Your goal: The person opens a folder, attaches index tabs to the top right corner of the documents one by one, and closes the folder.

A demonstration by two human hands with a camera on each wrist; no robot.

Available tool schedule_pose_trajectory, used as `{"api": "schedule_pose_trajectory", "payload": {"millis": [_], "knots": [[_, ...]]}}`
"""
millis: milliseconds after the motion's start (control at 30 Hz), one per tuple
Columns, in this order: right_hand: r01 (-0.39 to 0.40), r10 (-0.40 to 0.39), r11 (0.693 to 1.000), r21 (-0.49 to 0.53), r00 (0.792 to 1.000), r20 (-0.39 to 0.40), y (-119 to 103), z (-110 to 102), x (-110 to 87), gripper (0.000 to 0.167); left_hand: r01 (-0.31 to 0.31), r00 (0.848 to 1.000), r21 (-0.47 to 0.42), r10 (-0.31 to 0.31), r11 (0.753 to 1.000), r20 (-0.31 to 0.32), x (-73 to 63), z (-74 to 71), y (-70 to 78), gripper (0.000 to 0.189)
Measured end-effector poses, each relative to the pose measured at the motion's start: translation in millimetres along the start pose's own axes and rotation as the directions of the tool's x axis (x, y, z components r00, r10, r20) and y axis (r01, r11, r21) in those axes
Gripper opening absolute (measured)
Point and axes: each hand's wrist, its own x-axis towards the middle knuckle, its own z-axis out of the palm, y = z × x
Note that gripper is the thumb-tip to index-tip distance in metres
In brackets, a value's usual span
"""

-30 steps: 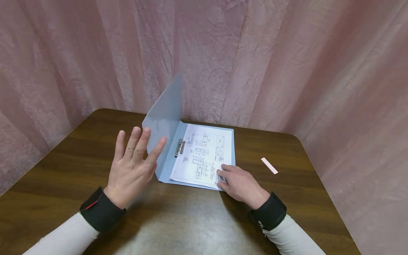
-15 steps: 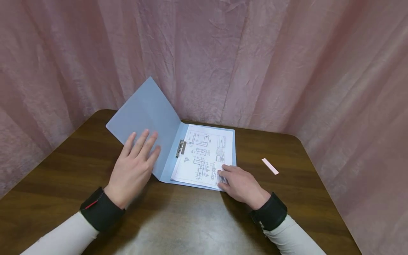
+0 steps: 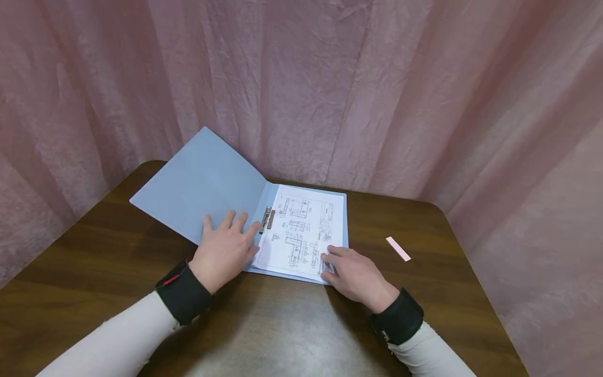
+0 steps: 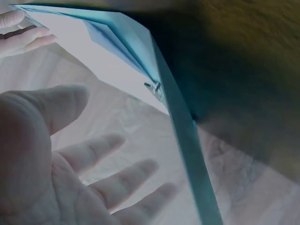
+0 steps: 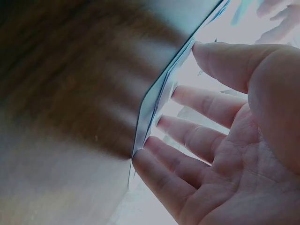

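Note:
A light blue file folder (image 3: 198, 180) lies spread on the table, its left cover tilted up a little toward the back. Printed sheets with technical drawings (image 3: 301, 225) sit on its right side, beside a metal clip (image 3: 266, 220) at the spine. My left hand (image 3: 223, 256), fingers spread, is over the folder's front edge near the spine; in the left wrist view the hand (image 4: 70, 150) shows a gap to the folder. The fingertips of my right hand (image 3: 355, 272) rest on the lower right corner of the sheets, also seen in the right wrist view.
A small pale pink strip (image 3: 398, 248) lies on the brown wooden table (image 3: 282, 324) to the right of the folder. Pink curtains (image 3: 306, 94) hang close behind the table and along its sides.
The folder's left cover has swung from nearly upright down to the left. My left hand has moved right and lower, toward the spine. My right hand stays in place.

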Motion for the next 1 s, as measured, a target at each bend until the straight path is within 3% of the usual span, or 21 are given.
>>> {"api": "schedule_pose_trajectory", "payload": {"millis": [233,467,1000], "knots": [[-0.01,0.01,1.0,-0.009,1.0,-0.005,0.3,-1.3,0.6,0.049,0.036,0.991,-0.06,-0.028,0.998,0.133,15.3,11.7,1.2,0.061],[-0.016,0.016,1.0,0.005,1.0,-0.014,-0.8,2.2,1.1,0.049,0.076,0.966,-0.076,-0.054,0.994,0.254,20.6,23.7,0.9,0.064],[-0.011,0.011,1.0,-0.011,0.999,-0.04,-3.9,6.4,0.6,0.048,0.073,0.972,-0.175,-0.03,0.982,0.234,16.4,43.1,-6.5,0.068]]}}
